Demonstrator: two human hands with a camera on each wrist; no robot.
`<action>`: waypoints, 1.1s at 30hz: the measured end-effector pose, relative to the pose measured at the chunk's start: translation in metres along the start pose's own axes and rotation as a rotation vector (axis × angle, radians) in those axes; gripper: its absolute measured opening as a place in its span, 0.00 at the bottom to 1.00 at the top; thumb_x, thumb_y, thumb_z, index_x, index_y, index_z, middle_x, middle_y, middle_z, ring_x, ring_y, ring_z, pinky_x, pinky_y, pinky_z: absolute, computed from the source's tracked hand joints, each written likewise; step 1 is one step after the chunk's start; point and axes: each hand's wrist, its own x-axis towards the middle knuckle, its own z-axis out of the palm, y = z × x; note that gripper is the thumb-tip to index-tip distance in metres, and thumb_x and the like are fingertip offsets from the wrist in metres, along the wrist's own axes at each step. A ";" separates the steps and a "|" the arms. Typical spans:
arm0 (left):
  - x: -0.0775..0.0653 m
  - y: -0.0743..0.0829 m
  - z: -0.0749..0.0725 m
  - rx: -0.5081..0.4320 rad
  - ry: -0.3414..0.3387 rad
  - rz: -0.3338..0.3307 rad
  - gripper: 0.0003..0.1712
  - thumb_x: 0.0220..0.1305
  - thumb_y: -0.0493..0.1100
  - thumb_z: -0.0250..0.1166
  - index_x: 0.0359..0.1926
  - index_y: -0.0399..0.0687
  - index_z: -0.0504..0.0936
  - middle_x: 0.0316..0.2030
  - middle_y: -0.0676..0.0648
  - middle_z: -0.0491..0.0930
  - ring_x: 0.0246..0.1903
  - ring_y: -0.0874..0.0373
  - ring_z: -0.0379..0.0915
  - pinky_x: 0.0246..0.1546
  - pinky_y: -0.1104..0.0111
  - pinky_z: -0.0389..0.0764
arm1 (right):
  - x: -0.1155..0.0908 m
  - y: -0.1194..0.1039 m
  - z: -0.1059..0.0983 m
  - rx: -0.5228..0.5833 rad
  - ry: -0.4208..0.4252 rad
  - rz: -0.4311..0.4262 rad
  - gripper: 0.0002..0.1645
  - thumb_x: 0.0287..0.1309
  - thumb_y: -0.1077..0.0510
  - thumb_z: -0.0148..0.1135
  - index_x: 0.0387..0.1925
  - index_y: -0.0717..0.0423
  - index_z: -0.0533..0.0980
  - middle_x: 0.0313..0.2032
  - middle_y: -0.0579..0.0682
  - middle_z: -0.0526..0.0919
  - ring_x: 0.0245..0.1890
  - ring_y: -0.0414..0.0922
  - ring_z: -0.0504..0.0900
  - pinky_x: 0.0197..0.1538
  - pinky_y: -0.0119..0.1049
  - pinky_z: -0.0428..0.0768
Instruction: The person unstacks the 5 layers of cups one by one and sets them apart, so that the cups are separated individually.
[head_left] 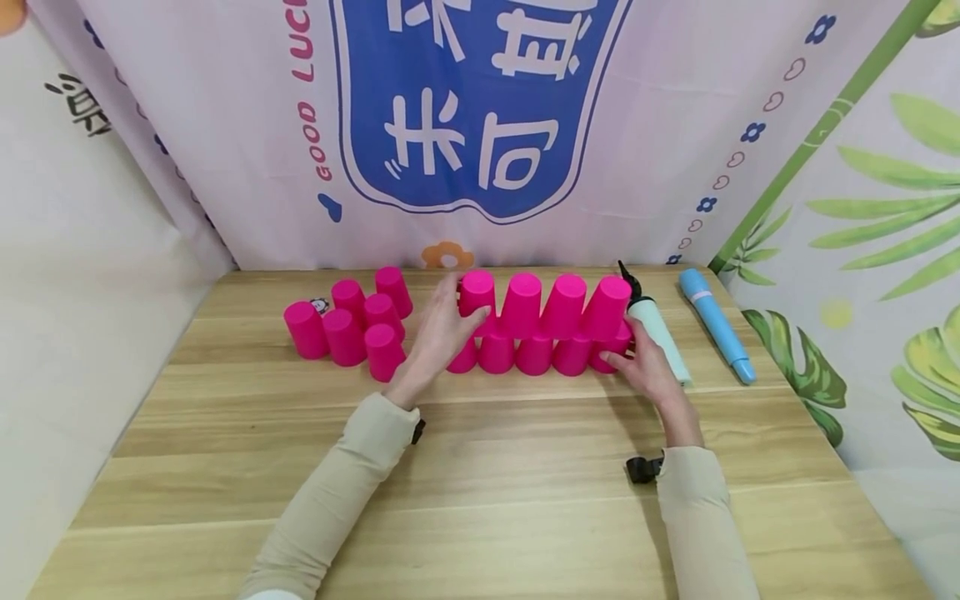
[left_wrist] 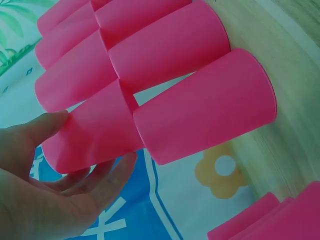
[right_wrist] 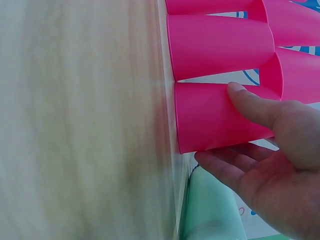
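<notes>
Pink cups stand upside down in two tiers, a lower row and an upper row resting across it. My left hand grips the upper row's leftmost cup, thumb on the near side and fingers round the outer side. In the left wrist view this cup sits on the rims' line with the row below. My right hand holds the lower row's rightmost cup between thumb and fingers.
Several more upside-down pink cups stand loosely grouped left of the stack. Right of it lie a pale green cylinder with a black end and a blue microphone-shaped object. A printed cloth hangs behind the wooden table.
</notes>
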 end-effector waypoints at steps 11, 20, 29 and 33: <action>-0.012 0.003 -0.030 0.085 0.213 0.009 0.35 0.59 0.46 0.68 0.63 0.40 0.64 0.51 0.38 0.71 0.48 0.45 0.73 0.46 0.51 0.79 | 0.000 -0.001 -0.001 -0.007 0.004 -0.006 0.44 0.62 0.61 0.62 0.72 0.61 0.49 0.63 0.68 0.66 0.61 0.65 0.68 0.62 0.56 0.68; -0.029 0.000 -0.059 0.095 0.320 0.024 0.35 0.59 0.45 0.68 0.62 0.37 0.64 0.53 0.38 0.70 0.50 0.45 0.72 0.47 0.51 0.79 | 0.000 0.000 0.000 -0.008 -0.002 -0.001 0.45 0.62 0.60 0.62 0.72 0.61 0.48 0.63 0.67 0.65 0.61 0.65 0.68 0.63 0.56 0.68; -0.044 -0.011 -0.084 0.105 0.378 0.004 0.36 0.58 0.44 0.68 0.63 0.38 0.64 0.52 0.37 0.70 0.51 0.45 0.70 0.47 0.50 0.79 | 0.000 0.000 0.000 0.002 -0.003 -0.011 0.45 0.62 0.62 0.62 0.72 0.62 0.48 0.63 0.68 0.65 0.61 0.65 0.68 0.62 0.56 0.68; -0.050 -0.017 -0.094 0.097 0.394 -0.026 0.36 0.59 0.44 0.67 0.63 0.36 0.64 0.53 0.37 0.70 0.51 0.44 0.70 0.48 0.50 0.77 | 0.000 0.000 0.000 0.007 -0.004 -0.004 0.45 0.62 0.62 0.62 0.72 0.63 0.48 0.63 0.68 0.64 0.61 0.65 0.68 0.62 0.56 0.68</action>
